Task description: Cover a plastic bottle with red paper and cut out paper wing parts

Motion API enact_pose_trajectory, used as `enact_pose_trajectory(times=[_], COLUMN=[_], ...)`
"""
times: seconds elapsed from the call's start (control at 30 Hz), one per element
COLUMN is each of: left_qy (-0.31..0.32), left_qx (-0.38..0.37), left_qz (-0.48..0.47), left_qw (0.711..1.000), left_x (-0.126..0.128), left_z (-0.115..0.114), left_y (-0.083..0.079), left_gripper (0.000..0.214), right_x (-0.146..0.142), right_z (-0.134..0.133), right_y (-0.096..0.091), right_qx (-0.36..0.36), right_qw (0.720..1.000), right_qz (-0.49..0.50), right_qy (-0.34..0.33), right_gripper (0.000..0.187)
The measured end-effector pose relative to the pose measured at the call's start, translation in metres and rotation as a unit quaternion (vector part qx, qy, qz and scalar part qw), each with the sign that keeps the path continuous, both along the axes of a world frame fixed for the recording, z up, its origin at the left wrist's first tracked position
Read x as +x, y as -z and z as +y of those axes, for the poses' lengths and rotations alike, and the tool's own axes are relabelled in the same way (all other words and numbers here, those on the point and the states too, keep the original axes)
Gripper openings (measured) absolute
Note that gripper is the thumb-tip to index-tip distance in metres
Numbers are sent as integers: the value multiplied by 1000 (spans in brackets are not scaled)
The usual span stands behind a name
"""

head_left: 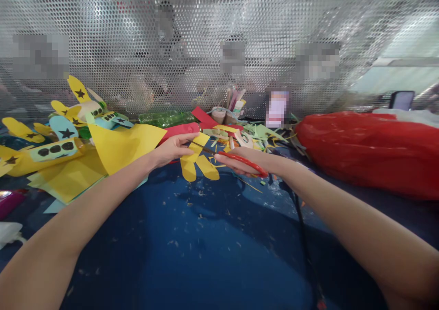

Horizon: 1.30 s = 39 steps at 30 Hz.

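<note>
My left hand [176, 147] pinches a piece of yellow paper [203, 141] above the blue surface. Red-handled scissors [245, 160] are gripped in my right hand [236, 159]. Their blades point left and reach up to the yellow paper beside my left fingertips; whether they bite into it I cannot tell. Below the blades are two rounded yellow paper strips [199, 167], spread apart like petals; whether they join the held piece is unclear. To the left of my left hand stands a larger yellow sheet [126, 145].
Toy planes of bottles and paper [56, 152] stand at left. Behind my hands lie a green bottle [168, 118], red paper [183, 130] and paper scraps [264, 132]. A big red plastic bag [370, 152] fills the right. A dark cable [302, 227] crosses the blue surface [206, 255].
</note>
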State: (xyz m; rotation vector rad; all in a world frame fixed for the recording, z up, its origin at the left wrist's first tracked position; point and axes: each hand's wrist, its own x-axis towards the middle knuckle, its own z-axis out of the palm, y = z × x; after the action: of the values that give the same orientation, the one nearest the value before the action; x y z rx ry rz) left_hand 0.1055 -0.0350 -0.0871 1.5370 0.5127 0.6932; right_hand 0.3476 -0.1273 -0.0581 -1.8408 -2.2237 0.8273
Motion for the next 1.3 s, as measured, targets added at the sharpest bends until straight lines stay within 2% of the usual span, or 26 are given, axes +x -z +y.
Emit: enact_pose_trajectory(times=[0.5, 0.67, 1.0, 1.17, 1.23, 1.3], left_qy=[26, 35, 20, 20, 17, 12], left_qx=[-17, -27, -54, -41, -34, -29], left_qz=[14, 3, 11, 13, 18, 20], left_qw=[999, 999, 998, 999, 999, 999], left_x=[-2, -3, -5, -7, -7, -7], left_z=[0, 2, 1, 2, 2, 1], left_y=[1, 1, -3, -2, -1, 0], left_gripper=[65, 63, 65, 66, 65, 63], right_x=[-12, -13, -5, 2, 3, 3], right_z=[-7, -5, -1, -4, -5, -3], right_y=[-13, -12, -1, -11, -18, -22], right_qx=[-13, 37, 37, 9, 33, 95], right_qw=[999, 998, 999, 1000, 999, 994], right_qz=[-46, -55, 3, 12, 7, -43], right_qy=[12, 3, 4, -24, -39, -23], right_gripper=[63, 61, 57, 55, 54, 50])
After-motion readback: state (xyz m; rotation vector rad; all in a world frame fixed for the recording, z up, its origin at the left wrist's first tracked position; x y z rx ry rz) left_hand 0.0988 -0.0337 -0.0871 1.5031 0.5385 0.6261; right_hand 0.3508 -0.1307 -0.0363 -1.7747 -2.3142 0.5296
